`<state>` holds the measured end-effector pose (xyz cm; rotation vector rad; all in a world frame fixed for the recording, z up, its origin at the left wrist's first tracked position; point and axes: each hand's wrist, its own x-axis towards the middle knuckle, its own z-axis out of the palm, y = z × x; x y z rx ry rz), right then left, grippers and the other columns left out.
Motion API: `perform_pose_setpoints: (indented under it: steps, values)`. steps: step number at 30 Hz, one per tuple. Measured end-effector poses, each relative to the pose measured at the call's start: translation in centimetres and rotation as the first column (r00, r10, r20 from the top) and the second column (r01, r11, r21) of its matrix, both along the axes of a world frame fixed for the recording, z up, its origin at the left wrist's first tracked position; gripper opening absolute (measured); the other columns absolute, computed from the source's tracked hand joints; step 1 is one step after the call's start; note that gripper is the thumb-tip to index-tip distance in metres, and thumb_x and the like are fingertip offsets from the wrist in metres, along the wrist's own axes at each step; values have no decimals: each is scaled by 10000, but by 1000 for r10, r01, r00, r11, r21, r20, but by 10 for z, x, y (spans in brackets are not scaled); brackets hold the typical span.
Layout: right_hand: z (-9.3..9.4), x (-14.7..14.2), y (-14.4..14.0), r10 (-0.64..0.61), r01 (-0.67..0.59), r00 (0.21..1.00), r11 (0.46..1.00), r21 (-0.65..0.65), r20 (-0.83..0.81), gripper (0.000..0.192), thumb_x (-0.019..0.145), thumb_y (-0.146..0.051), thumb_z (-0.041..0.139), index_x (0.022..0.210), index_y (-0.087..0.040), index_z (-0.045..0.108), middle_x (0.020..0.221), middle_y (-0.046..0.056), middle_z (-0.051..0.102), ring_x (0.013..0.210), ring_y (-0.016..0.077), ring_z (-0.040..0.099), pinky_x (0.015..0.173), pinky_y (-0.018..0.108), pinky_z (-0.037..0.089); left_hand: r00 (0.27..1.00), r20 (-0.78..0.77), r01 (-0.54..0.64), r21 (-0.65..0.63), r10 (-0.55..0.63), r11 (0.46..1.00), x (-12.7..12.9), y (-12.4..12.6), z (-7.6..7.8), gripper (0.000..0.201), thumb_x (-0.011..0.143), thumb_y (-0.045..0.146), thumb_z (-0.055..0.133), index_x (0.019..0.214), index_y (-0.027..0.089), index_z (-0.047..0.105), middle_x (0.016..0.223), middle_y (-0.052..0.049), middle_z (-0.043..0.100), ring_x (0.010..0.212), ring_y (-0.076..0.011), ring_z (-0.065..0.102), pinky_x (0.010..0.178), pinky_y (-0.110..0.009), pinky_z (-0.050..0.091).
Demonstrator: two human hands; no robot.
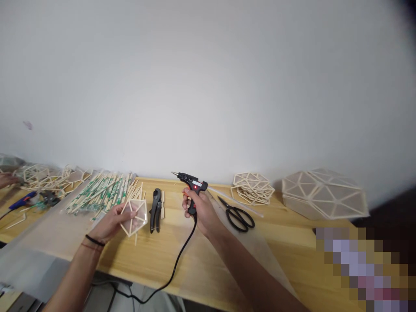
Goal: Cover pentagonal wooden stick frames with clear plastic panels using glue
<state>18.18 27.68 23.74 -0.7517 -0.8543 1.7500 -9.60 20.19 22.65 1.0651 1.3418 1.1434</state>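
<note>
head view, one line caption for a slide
Right hand grips a glue gun; left hand holds a stick frame.

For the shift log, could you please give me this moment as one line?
left hand: holds stick frame | right hand: grips glue gun upright | cutters between | scissors right, on table

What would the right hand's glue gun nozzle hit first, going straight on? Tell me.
Probably nothing close: the black glue gun in the right hand points left above the green-printed chopstick bundle. Depth is unclear.
</note>
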Motion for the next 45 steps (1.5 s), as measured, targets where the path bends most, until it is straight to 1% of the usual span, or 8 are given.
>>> perform_pose_setpoints:
  steps: [6,12,18,27,30,34,38,45]
  values:
    - [-11,19,-1,-144,140,980,989,40,134,465,648,-534,835,894,-182,656,991,52,667,626,130,648,358,194,417,974,-225,-29,-107,4,994,-35,11,8,325,570,337,946,746,143,754,673,-20,710,596,-166,588,589,-245,442]
    - [-20,53,-21,-279,233,897,958,169,343,400,790,-524,783,907,-156,679,664,-24,640,377,66,468,306,181,354,913,-405,-23,-141,-37,990,-43,2,21,361,616,420,918,806,154,764,701,-5,719,662,-191,615,651,-257,467]
    - [-22,90,-30,-288,214,835,955,205,469,421,826,-570,749,844,-160,658,635,-36,619,325,64,467,302,185,360,855,-453,207,-150,-253,967,31,10,24,333,786,484,796,899,177,735,758,-20,742,720,-221,678,680,-291,512]
    - [-67,156,-92,-248,195,647,968,157,722,516,857,-710,641,849,-196,681,675,46,696,538,235,693,555,356,604,803,-2,588,-153,-596,794,151,24,-20,288,843,396,812,910,157,666,715,-18,731,659,-162,685,700,-276,522]
    - [-97,176,-122,-322,189,419,946,265,849,515,865,-688,633,1003,-218,792,1038,145,806,1060,376,754,899,456,622,806,47,589,-151,-590,794,160,25,-29,301,834,401,826,887,152,667,810,-38,734,681,-155,677,717,-290,551]
    - [-134,191,-144,-468,197,171,879,435,867,457,910,-627,606,1147,-281,785,1240,121,772,1301,408,639,1179,610,427,803,69,595,-152,-592,789,158,23,-35,335,820,435,837,911,136,715,1436,-142,593,773,-142,695,780,-332,593]
    - [-145,180,-137,-521,112,151,854,509,840,430,952,-564,551,1216,-292,755,1243,100,767,1292,383,649,1284,676,196,806,10,587,-153,-592,795,152,23,-41,329,829,431,830,884,128,717,1582,-156,474,807,-136,686,827,-340,587]
    - [-118,143,-110,-463,147,183,885,441,868,551,926,-565,517,1214,-165,761,1252,173,749,1369,438,550,1248,698,232,829,-68,546,-124,-556,829,148,30,-42,321,789,414,852,858,133,711,1575,-152,505,900,-180,684,814,-327,582]
